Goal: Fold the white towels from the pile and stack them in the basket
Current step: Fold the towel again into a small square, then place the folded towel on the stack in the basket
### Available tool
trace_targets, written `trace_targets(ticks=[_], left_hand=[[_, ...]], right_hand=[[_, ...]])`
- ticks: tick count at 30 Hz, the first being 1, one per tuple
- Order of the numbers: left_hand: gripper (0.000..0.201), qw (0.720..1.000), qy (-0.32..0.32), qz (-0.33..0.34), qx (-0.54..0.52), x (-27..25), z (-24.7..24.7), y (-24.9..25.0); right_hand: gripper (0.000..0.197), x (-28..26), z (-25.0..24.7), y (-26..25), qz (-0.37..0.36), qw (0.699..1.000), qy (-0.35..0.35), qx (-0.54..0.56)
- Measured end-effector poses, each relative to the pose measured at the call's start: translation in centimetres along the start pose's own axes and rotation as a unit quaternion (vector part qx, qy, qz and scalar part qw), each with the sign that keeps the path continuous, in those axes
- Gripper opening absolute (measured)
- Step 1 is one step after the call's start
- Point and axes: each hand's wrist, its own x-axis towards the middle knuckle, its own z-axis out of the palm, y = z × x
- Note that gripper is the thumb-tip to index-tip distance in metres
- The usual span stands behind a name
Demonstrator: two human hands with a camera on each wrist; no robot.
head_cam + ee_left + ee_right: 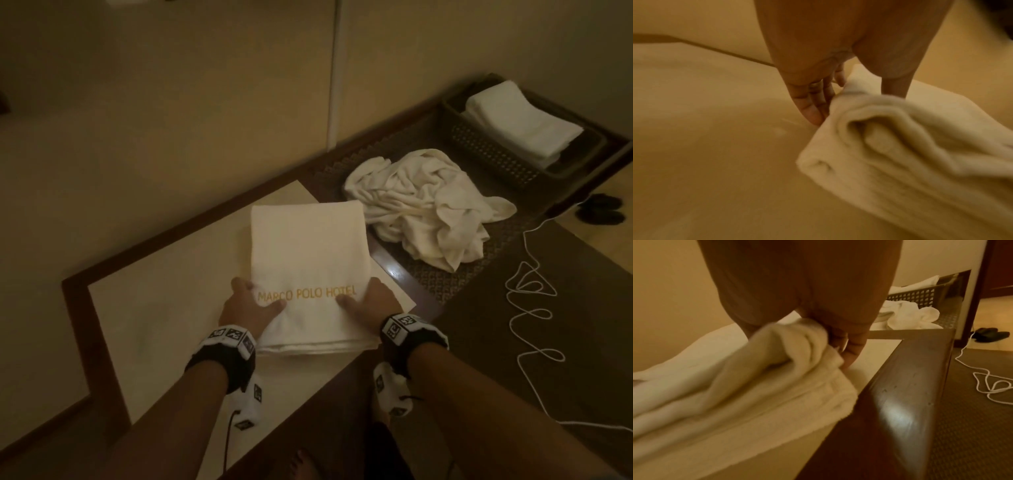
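Left hand grips the left edge of the folded towel, thumb on top by the gold lettering, fingers tucked under the layers in the left wrist view. Right hand grips the right edge the same way, thumb on top, fingers curled under the bunched cloth; how far the near end is lifted is hard to judge, the wrist views are blurred. Towel lies lengthwise on the pale tabletop, near end at 6 o'clock by the wrists, far end toward 12, lettering reads MARCO POLO HOTEL. Dark wood border frames the tabletop. Pile of crumpled white towels sits at about 1 o'clock from the folded towel, just beside its far right corner. Dark woven basket further out at 1–2 o'clock, just beyond the pile, with folded white towels stacked inside. White cord loops over the carpet at 3 o'clock; dark slippers on the floor past it.
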Motion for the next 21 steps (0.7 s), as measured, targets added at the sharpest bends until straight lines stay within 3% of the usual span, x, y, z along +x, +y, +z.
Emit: trace_targets(ticks=[7,14,21], left_hand=[[0.059,0.996,-0.049,-0.026,-0.070,0.9,0.3,1.2],[0.042,0.994,0.023,0.102,-0.027,-1.1,0.5,7.8],[0.041,0.976,0.052,0.210,-0.015,-2.3,2.9,18.1]], right_hand=[[0.066,-0.5,-1.1,-1.4,0.047,0.998,-0.037,0.025],[0.056,-1.8,-6.2,-1.9,0.020,0.992,0.049,0.114],[0.057,-1.9,-15.4,2.8,-0.028,0.983,0.141,0.117]])
